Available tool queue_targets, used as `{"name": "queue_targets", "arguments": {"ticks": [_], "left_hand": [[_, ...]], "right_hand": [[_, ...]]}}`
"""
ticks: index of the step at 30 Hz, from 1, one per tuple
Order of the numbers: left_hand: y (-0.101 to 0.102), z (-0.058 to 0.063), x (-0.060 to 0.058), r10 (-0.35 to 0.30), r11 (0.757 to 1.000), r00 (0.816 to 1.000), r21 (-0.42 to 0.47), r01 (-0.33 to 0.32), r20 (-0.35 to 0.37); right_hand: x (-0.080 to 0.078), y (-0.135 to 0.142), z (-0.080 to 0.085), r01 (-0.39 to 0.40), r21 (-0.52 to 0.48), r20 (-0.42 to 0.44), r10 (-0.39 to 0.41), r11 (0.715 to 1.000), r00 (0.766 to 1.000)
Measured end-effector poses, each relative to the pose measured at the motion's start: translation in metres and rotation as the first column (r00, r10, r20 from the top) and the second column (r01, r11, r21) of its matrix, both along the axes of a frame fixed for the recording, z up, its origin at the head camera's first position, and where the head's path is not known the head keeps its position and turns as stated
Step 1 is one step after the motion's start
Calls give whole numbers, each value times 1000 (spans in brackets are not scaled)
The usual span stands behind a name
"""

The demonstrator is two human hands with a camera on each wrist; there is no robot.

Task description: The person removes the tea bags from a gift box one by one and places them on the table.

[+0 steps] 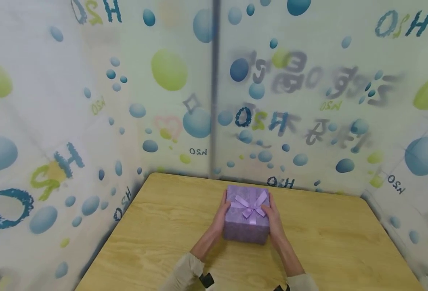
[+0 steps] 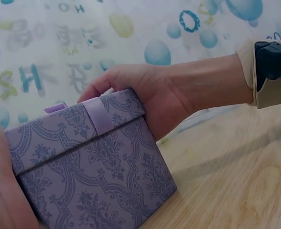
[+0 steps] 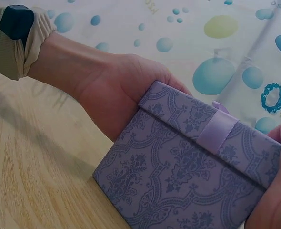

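A purple patterned gift box (image 1: 246,233) with a lid and a lilac ribbon bow (image 1: 250,207) is between my two hands over the table, its lid on. My left hand (image 1: 220,216) grips its left side, the thumb over the lid's edge. On the opposite side my right hand (image 1: 275,220) grips it the same way. The left wrist view shows the box's front (image 2: 97,176) tilted, with the right hand (image 2: 145,90) at the far side. In the right wrist view the left hand (image 3: 116,86) holds the lid corner. Whether the box's underside touches the wood cannot be told.
The light wooden table (image 1: 156,230) reaches back to a wall covering (image 1: 170,121) printed with blue and green bubbles. More of this covering hangs at the left and right. A dark device is strapped on each sleeved wrist.
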State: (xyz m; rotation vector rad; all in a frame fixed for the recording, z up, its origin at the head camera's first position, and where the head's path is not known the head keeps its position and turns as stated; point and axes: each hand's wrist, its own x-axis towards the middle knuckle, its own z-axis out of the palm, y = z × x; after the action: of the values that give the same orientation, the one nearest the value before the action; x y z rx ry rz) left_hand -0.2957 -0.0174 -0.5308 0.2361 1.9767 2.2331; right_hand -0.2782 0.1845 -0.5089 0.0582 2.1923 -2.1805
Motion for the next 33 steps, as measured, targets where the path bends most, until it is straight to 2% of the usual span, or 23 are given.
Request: {"name": "queue_targets", "arguments": {"ticks": [9, 14, 20, 25, 29, 33], "left_hand": [[-12, 11, 0, 10, 1000, 1000, 6, -10, -22], [-14, 19, 2, -25, 1000, 998, -17, 23, -66], [-16, 29, 6, -30, 999, 995, -27, 28, -93], [-22, 39, 8, -46, 999, 988, -17, 44, -146], [-29, 45, 10, -2, 998, 990, 65, 11, -138], [-39, 47, 9, 38, 985, 994, 173, -19, -107]], "right_hand": [[-2, -10, 11, -19, 56, -76, 24, 998, 997], [6, -12, 22, 1, 97, -98, 9, 995, 995], [17, -12, 33, 15, 138, -116, 1, 990, 993], [22, -18, 36, 28, 136, -92, -16, 990, 996], [20, -27, 37, 9, 103, -121, 4, 995, 993], [14, -39, 39, -14, 82, -144, 26, 997, 989]]}}
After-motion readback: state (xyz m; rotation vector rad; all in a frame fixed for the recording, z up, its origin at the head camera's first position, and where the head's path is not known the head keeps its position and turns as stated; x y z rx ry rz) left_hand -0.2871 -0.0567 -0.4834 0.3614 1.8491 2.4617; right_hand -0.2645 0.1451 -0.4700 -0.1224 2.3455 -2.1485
